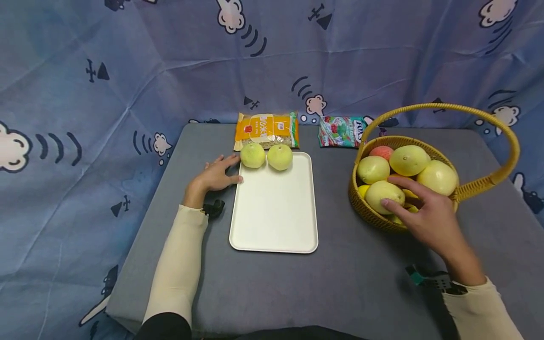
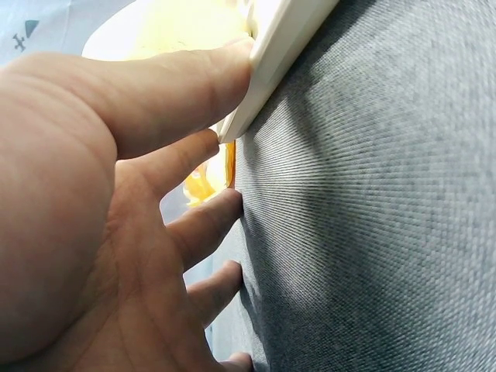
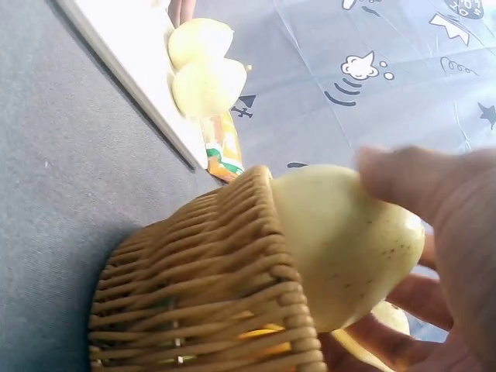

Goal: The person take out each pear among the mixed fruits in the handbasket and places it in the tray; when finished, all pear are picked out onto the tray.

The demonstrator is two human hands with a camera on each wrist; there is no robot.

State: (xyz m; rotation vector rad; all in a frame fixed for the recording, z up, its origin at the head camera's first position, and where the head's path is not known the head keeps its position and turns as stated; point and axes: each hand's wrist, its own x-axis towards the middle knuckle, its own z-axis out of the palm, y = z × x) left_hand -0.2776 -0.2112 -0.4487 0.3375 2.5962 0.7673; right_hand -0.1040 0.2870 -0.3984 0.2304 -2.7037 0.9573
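Note:
My left hand (image 1: 215, 175) rests at the tray's upper left, its thumb and index fingertip against the rim and the other fingertips on the grey cloth. On the white tray (image 1: 276, 212), two round green-yellow pears (image 1: 253, 155) stand side by side at the far end. At the right, my right hand (image 1: 433, 217) grips a pale pear (image 3: 333, 248) at the near side of the wicker basket (image 1: 361, 205), thumb on one side and fingers on the other. Around it in the basket are more pale fruits (image 1: 410, 160), a reddish fruit (image 1: 381, 151) and yellow pieces partly hidden beneath.
Behind the tray lies an orange and yellow grain bag (image 1: 267, 130). A green and red packet (image 1: 341, 131) is between that bag and the basket. The basket's tall handle (image 1: 446, 106) arches over and leans right. A patterned blue curtain (image 1: 272, 56) hangs behind the table.

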